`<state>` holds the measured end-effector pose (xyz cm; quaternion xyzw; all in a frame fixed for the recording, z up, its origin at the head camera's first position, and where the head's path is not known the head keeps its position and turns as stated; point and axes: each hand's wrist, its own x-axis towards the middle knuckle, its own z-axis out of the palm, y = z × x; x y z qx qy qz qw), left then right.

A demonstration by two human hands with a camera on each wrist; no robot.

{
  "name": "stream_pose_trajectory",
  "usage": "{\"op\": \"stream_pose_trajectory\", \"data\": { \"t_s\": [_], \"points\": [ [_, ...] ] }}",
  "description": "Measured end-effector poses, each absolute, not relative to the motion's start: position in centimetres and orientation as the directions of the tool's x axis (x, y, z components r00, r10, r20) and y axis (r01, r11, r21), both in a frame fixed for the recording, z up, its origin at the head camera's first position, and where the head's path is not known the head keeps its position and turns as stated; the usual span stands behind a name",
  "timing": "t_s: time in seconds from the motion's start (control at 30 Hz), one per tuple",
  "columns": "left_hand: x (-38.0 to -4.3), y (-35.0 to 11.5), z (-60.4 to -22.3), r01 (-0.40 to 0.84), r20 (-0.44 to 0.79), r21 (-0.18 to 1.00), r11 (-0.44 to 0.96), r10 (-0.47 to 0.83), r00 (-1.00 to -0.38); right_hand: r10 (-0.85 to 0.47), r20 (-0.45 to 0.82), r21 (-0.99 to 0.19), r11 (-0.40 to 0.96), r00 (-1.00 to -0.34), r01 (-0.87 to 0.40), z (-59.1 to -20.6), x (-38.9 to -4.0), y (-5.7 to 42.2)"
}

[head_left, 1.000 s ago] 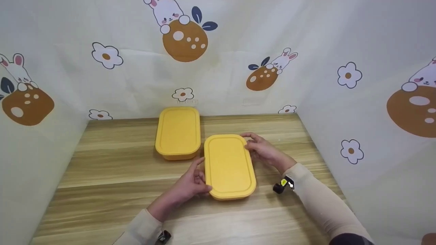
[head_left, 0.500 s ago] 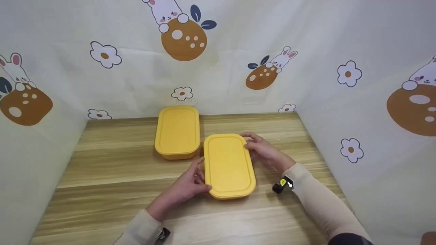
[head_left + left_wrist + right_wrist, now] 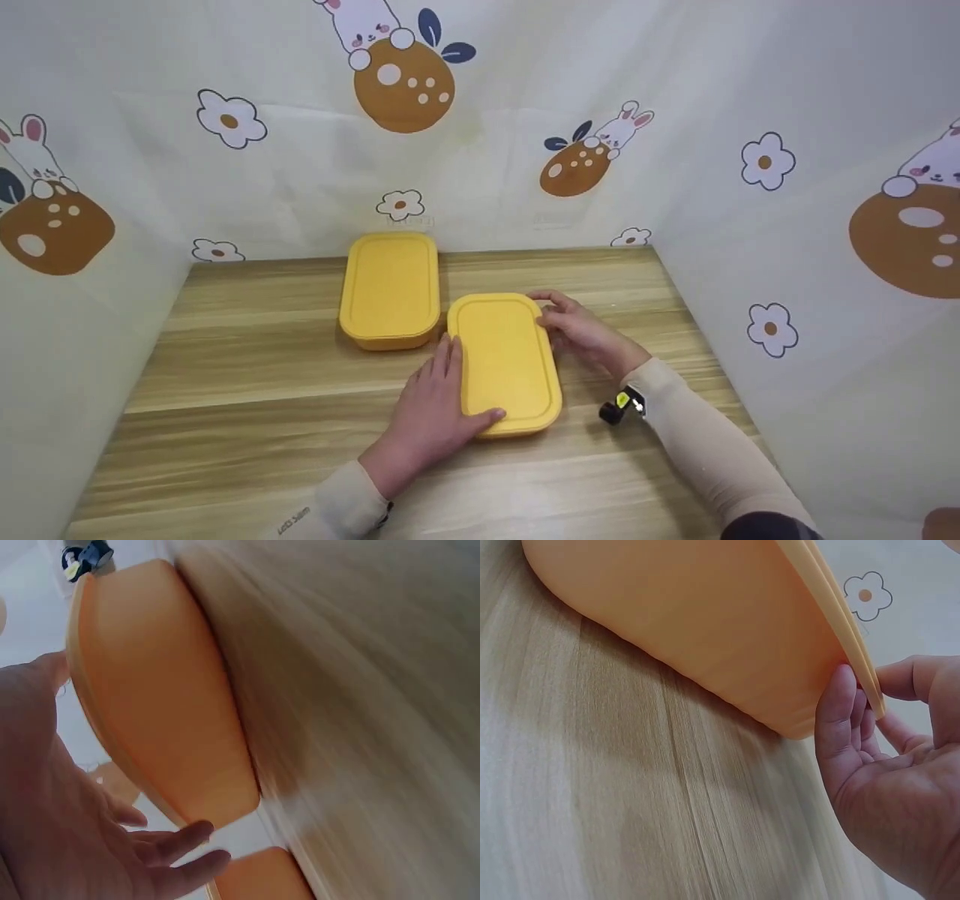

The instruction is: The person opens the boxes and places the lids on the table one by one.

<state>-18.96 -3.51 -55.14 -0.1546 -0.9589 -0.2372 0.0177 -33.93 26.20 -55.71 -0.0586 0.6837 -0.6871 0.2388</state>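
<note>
Leftmost, a lidded yellow box (image 3: 390, 289) stands at the back of the table (image 3: 247, 360); then your left hand (image 3: 427, 412) lies straight-fingered against the near box (image 3: 161, 697), thumb on its lid (image 3: 508, 352). That box sits between your hands, and your right hand (image 3: 585, 335) pinches the lid's rim (thumb above, fingers below). You seem to be taking hold of the lid; next, your left fingers probably need to curl under.

The wood-grain tabletop (image 3: 247, 427), streaked light and darker brown, carries a lidded yellow back box (image 3: 390, 286), left of centre near the far edge, and a matching front box (image 3: 510, 356), nearer and to its right, a narrow gap between them
</note>
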Motion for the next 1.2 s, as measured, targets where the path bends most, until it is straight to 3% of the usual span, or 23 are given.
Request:
{"op": "stream_pose_trajectory", "data": {
  "t_s": [0.3,0.9,1.2],
  "points": [
    [-19.04,-2.77,-55.37,0.324,0.123,0.331,0.886,0.300,-0.946,-0.418,-0.242,-0.968,0.043,-0.876,0.247,-55.75,-33.94,26.06],
    [-19.22,-2.64,-55.08,0.333,0.071,0.309,0.891,0.327,-0.942,-0.410,-0.252,-0.965,0.042,-0.877,0.258,-55.92,-33.97,26.11],
    [-19.36,-2.62,-54.75,0.339,0.054,0.244,0.909,0.336,-0.940,-0.421,-0.241,-0.969,0.053,-0.875,0.242,-55.98,-34.14,26.29]
  ]
}}
